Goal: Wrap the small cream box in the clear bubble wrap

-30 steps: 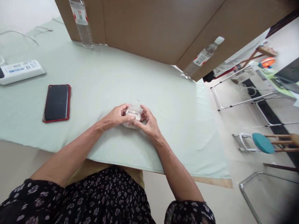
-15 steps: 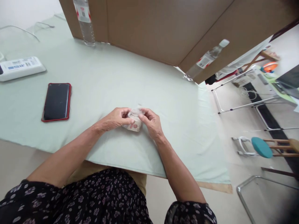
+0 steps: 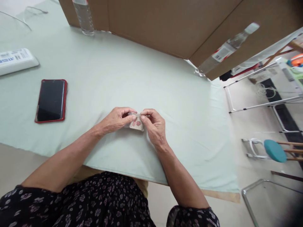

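Head view: both hands meet over the pale green tablecloth (image 3: 118, 75), near the table's near edge and about mid-width. Left hand (image 3: 115, 119) and right hand (image 3: 153, 126) pinch a small packet (image 3: 136, 123) between them, thumbs and forefingers closed on its top edge, the other fingers curled in. Packet looks like thin clear plastic over a beige or tan content, with a round red mark on the side facing the camera; it's small, mostly covered by fingers, lower edge at or just above the cloth, can't tell if it touches. Print on it too small to read. Far left on the cloth: black phone in a red case (image 3: 50, 101) lying flat, screen dark, well apart from the hands. Beyond it, at the left edge, a white power strip (image 3: 16, 60). Brown cardboard panels (image 3: 153, 25) stand along the far side, one clear water bottle (image 3: 82, 15) upright against them at far left, a second bottle (image 3: 224, 50) at the right corner. Teal stool (image 3: 274, 150) on the floor to the right.
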Available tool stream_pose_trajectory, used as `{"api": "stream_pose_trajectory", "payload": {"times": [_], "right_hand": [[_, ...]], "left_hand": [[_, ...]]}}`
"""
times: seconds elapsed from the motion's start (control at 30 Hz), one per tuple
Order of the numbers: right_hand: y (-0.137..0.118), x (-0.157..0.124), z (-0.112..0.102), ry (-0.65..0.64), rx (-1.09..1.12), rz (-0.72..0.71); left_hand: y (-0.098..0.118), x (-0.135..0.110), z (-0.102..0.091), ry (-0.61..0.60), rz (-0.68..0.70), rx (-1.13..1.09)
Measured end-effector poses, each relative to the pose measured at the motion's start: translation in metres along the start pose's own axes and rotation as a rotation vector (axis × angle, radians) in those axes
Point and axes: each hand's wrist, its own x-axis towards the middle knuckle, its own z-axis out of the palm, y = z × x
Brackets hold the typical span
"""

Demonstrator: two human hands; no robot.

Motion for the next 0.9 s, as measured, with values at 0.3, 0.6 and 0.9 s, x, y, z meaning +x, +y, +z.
{"api": "stream_pose_trajectory", "payload": {"times": [0.3,0.6,0.9], "right_hand": [[0.006,-0.005,-0.007,-0.020,-0.394,-0.406],[0.013,-0.003,-0.013,-0.102,-0.762,-0.703],[0.015,-0.007,-0.007,-0.057,-0.752,-0.694]], "left_hand": [[0.005,-0.003,0.006,0.067,0.080,0.181],[0.002,-0.005,0.002,0.236,0.087,0.254],[0.002,-0.002,0.010,0.284,0.038,0.262]]}}
